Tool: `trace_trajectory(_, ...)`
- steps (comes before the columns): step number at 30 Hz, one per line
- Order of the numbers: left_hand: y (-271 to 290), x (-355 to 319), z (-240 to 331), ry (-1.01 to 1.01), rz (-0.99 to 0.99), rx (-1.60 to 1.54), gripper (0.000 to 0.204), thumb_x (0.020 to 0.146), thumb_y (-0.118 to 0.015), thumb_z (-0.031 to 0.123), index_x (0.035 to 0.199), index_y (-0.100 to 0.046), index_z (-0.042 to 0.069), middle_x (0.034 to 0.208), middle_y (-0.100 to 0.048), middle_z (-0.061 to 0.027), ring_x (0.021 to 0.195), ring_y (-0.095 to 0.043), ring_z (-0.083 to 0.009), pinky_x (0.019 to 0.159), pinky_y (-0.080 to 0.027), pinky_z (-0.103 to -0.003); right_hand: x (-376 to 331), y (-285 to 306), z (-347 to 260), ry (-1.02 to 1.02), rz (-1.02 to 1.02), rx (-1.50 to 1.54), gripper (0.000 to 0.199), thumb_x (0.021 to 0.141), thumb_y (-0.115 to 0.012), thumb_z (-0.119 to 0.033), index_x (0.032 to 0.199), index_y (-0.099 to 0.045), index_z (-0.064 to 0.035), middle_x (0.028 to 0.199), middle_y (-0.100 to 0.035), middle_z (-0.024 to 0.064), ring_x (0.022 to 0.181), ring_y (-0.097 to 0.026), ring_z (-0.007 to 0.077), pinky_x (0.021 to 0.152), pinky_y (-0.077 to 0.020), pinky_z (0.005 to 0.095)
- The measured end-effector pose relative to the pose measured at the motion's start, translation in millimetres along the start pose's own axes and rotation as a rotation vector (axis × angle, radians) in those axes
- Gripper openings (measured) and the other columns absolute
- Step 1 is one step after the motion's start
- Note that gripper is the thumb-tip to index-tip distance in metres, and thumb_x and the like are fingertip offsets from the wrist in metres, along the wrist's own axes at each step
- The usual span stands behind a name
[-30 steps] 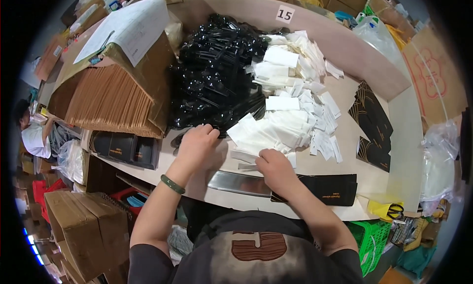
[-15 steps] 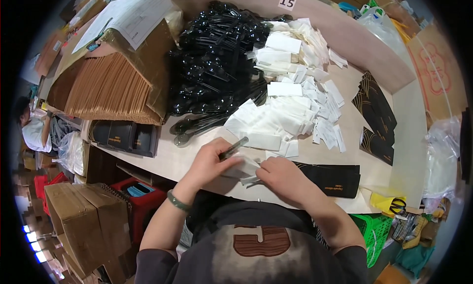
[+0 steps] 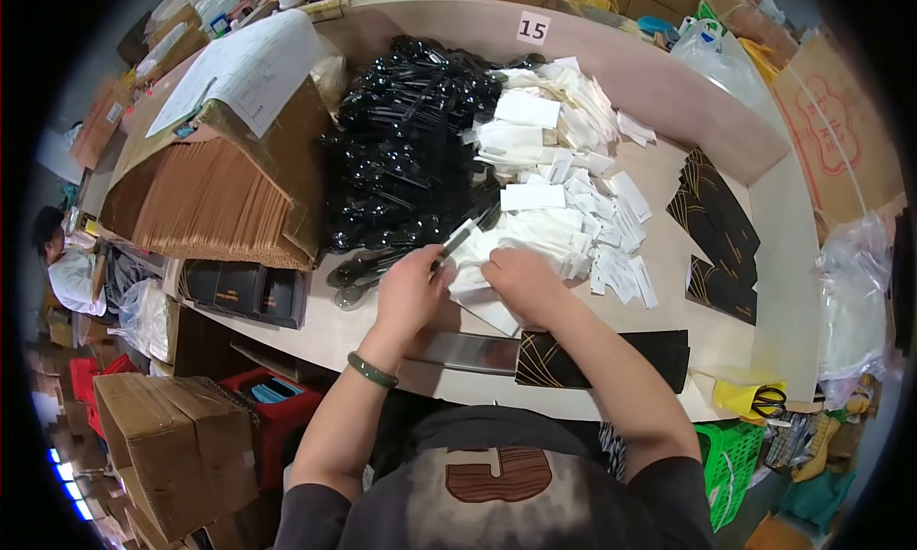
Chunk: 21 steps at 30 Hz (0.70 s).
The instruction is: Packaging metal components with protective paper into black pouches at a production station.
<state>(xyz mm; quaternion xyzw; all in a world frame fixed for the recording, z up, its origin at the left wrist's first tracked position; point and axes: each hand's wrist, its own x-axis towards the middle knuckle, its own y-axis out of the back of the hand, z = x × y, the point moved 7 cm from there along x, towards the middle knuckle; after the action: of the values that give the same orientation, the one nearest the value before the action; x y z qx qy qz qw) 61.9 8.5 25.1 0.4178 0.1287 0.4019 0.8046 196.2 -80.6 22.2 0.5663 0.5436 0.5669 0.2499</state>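
Observation:
My left hand [image 3: 411, 287] is closed around a dark translucent plastic utensil [image 3: 460, 237], whose flat handle end pokes out above the thumb; its other end is hidden by the hand. Just to its right, my right hand [image 3: 530, 281] has its fingers curled and pinched at the near edge of a heap of white folded paper napkins [image 3: 530, 227]. A white napkin [image 3: 489, 309] lies below and between the hands. Left of the napkins rises a big pile of black plastic spoons [image 3: 406, 139]. Black paper sleeves with gold lines [image 3: 650, 354] lie under my right forearm.
An open carton of upright brown card pieces [image 3: 210, 206], topped by paper sheets [image 3: 239, 68], stands at the left. More black sleeves [image 3: 712, 225] fan out at the right. A black-sleeve box [image 3: 239, 287] sits near the left edge. Yellow tape-like material with scissors [image 3: 755, 397] is at front right.
Both hands have moved away from the table's front edge to the napkin heap. The utensil stays in my left hand. A metal strip near the front edge has come into sight.

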Motion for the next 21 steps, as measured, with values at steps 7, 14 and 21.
trace_trajectory(7, 50.3, -62.9, -43.7, 0.174, 0.150, -0.124, 0.023, 0.098, -0.062, 0.019, 0.111, -0.067, 0.000, 0.081, -0.063, -0.0119, 0.074, -0.061, -0.0213, 0.069, -0.048, -0.032, -6.6, 15.3, 0.5, -0.196, -0.056, 0.197, 0.018, 0.075, -0.066, -0.007, 0.092, -0.064, -0.0086, 0.086, -0.060, 0.0086, 0.085, -0.064, 0.0302, 0.072, -0.0534, 0.0405)
trace_trajectory(14, 41.7, -110.0, -48.9, 0.270, 0.183, -0.311, 0.022, 0.103, -0.052, 0.015, 0.107, -0.064, -0.003, 0.080, -0.059, -0.0080, 0.073, -0.055, -0.0165, 0.069, -0.045, -0.028, -40.9, -8.4, -70.2, -0.003, -0.293, 0.232, 0.022, 0.077, -0.066, -0.008, 0.098, -0.064, -0.0073, 0.087, -0.060, 0.0092, 0.086, -0.064, 0.0308, 0.069, -0.0533, 0.0410)
trace_trajectory(21, 25.9, -106.3, -1.1, 0.060, -0.006, -0.248, 0.014, 0.096, -0.060, 0.010, 0.106, -0.065, 0.003, 0.088, -0.062, -0.0135, 0.079, -0.064, -0.0318, 0.070, -0.051, -0.037, -57.1, -12.8, -58.4, -0.470, -0.383, 0.228, 0.014, 0.086, -0.065, -0.015, 0.096, -0.063, -0.0057, 0.081, -0.065, 0.0158, 0.080, -0.066, 0.0363, 0.068, -0.0520, 0.0466)
